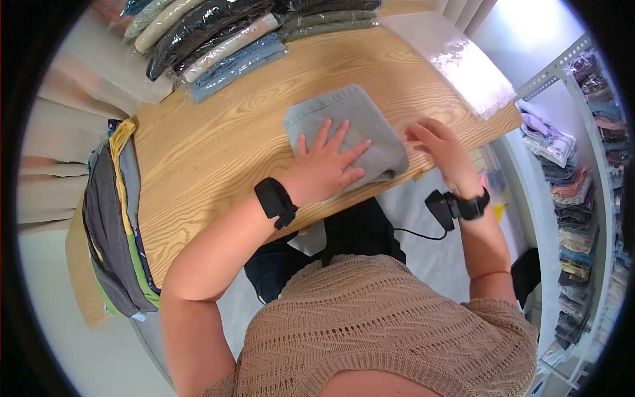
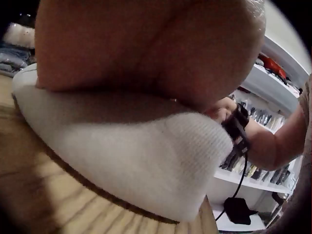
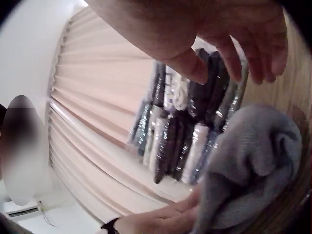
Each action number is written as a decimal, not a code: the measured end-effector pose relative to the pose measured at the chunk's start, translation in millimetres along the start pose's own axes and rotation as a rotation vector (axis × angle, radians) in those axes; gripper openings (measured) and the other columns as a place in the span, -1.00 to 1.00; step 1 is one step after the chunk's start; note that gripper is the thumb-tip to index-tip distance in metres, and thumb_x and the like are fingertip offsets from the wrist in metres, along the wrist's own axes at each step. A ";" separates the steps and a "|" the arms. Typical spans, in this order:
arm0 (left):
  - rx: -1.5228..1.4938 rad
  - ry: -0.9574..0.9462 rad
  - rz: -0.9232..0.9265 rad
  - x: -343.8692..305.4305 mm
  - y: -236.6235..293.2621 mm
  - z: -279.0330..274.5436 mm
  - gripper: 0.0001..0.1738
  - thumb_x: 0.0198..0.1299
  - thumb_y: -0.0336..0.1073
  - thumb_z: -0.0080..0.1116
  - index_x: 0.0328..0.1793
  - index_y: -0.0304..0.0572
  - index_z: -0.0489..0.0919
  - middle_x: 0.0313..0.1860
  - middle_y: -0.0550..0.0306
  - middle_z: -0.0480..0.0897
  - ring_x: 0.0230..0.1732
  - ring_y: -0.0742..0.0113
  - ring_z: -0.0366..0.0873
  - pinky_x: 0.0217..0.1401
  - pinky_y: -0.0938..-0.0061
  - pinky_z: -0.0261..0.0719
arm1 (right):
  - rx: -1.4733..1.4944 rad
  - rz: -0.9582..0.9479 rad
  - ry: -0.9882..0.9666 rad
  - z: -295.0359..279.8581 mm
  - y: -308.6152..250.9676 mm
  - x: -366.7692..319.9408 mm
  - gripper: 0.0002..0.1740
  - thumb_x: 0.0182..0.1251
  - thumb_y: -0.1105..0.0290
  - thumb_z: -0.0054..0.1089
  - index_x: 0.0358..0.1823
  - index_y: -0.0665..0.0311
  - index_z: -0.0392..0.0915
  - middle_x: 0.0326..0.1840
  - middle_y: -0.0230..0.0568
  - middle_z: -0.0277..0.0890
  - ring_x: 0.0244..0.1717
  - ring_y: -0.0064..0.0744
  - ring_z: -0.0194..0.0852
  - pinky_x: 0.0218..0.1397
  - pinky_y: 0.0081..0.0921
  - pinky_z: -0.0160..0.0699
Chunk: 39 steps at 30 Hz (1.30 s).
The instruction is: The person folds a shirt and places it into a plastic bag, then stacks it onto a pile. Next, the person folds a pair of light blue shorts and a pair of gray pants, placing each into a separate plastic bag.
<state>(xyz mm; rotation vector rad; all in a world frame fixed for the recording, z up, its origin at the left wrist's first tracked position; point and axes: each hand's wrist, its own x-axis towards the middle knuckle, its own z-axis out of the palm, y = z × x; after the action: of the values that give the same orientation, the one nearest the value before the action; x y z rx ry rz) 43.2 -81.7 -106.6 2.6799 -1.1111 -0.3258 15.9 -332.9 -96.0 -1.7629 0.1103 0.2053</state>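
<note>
A folded grey garment (image 1: 370, 122) lies near the front edge of the wooden table, with a stitched hem along its far side. My left hand (image 1: 325, 162) rests flat on top of it, fingers spread. In the left wrist view the garment's thick folded side (image 2: 131, 161) shows under the palm. To the right, my right hand (image 1: 440, 142) hovers just off the garment, its fingers loosely bent and holding nothing. The right wrist view shows the garment's bunched, rolled end (image 3: 253, 165) below the fingers of that hand.
Clothes packed in clear bags (image 1: 218, 40) are stacked along the table's back. A clear plastic bag (image 1: 456, 63) lies at the right rear. Loose garments (image 1: 116, 225) hang over the left edge. Shelves of packed clothes (image 1: 572, 218) stand on the right. A black cable (image 1: 420, 233) trails from the right wrist.
</note>
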 end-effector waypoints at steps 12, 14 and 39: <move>-0.505 0.307 0.027 -69.1 -9.3 -28.4 -0.38 0.18 -0.38 0.08 0.41 -0.08 0.27 0.53 -0.09 -0.04 0.56 -0.03 -0.25 0.51 0.21 -0.18 | -0.155 -0.009 -0.210 12.0 -8.1 62.6 -0.55 0.20 0.35 0.22 0.04 0.50 0.44 -0.17 -0.08 0.56 -0.15 -0.37 0.55 -0.10 -0.45 0.54; -0.471 0.338 0.033 -88.4 -3.7 -32.5 -0.38 0.16 -0.40 0.09 0.39 -0.12 0.27 0.53 -0.10 -0.02 0.55 -0.04 -0.23 0.51 0.21 -0.17 | -0.584 -0.178 0.007 -19.0 -2.4 90.6 -0.54 0.15 0.32 0.24 0.06 0.40 0.46 -0.20 -0.06 0.58 -0.16 -0.30 0.56 -0.04 -0.42 0.50; -1.064 0.591 -0.366 -168.9 -21.8 3.5 -0.63 0.21 -0.51 0.04 0.17 -0.31 0.44 0.27 -0.06 0.40 0.33 0.18 0.28 0.37 0.41 0.17 | -0.794 -0.129 0.709 -178.0 41.9 169.4 -0.80 -0.09 0.37 0.39 -0.51 0.36 0.62 -0.51 -0.10 0.61 -0.40 -0.25 0.60 -0.28 -0.40 0.56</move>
<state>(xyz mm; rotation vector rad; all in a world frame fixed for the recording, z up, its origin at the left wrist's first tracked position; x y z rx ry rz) -59.7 53.6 -96.2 1.7750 -0.1444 -0.1017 187.7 -508.9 -136.1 -2.5547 0.4743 -0.5567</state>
